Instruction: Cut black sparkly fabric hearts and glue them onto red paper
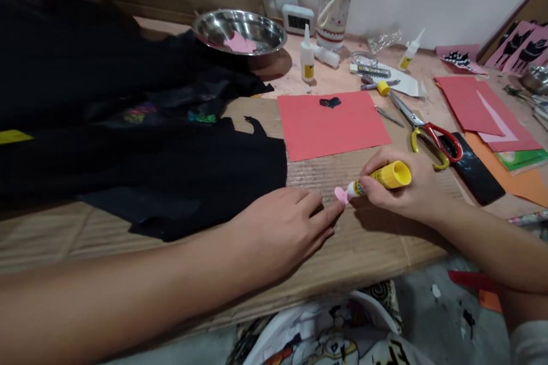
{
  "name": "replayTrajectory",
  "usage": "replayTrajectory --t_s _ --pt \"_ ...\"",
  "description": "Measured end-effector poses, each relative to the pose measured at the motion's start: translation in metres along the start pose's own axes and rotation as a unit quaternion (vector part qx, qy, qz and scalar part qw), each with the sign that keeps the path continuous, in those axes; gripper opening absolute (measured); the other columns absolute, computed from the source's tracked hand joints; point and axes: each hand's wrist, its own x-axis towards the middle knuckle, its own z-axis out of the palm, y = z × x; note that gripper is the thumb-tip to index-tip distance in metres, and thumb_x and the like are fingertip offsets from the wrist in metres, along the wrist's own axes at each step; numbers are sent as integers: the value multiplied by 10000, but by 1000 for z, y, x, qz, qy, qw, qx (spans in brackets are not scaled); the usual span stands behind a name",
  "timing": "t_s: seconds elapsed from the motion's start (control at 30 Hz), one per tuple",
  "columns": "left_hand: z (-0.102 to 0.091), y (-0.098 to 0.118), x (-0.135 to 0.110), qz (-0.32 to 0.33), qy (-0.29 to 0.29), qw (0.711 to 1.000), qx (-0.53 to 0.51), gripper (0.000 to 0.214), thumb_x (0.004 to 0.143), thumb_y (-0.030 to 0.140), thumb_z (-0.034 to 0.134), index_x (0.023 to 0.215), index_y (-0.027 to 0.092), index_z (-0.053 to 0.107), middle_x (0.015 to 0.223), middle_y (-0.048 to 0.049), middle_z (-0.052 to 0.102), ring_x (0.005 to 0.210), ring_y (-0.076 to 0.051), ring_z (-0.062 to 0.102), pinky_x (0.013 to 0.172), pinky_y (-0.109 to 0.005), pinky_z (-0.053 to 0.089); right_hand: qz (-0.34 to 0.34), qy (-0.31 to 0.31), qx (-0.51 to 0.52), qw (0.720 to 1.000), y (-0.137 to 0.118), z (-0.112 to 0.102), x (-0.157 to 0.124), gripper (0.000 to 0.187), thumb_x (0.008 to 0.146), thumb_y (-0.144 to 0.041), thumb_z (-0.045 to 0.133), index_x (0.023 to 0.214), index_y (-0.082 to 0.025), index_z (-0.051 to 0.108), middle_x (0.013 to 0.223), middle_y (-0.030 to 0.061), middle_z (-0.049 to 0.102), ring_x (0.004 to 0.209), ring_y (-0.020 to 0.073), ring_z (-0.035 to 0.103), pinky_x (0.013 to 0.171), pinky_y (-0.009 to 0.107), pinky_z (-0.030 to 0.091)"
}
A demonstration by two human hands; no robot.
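Note:
My right hand [411,191] is closed around a yellow glue stick [383,177], its tip pressed onto a small pink paper cutout [341,195] lying on the cardboard work surface [368,239]. My left hand [282,228] lies flat beside it, fingers stretched, one fingertip touching the pink cutout's edge. Just beyond lies a red sheet of paper [334,125] with a small black cutout [330,102] stuck near its top edge.
Black cloth and black paper [171,148] cover the left side. Yellow-and-red scissors [428,134], a black strip [473,168], red, pink and orange sheets [483,111], glue bottles [307,60], a steel bowl [240,31], a small clock [298,18] and a bottle [334,11] stand around.

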Motion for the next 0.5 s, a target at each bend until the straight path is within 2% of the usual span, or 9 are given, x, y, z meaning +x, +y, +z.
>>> replayTrajectory --t_s 0.2,0.5 --pt "1 0 0 3 4 1000 6 375 1034 250 410 1309 90 609 779 -66 647 644 -232 633 571 -359 503 23 -65 1 998 0 5 2 146 828 -294 648 714 -203 636 660 -12 701 559 107 598 556 219 427" --pt "0 -2 0 5 14 1000 11 387 1039 257 394 1302 85 619 747 -59 630 619 -230 624 553 -351 487 47 -62 -36 996 -1 3 2 179 837 -349 649 731 -205 631 660 -13 684 563 113 587 570 232 408"
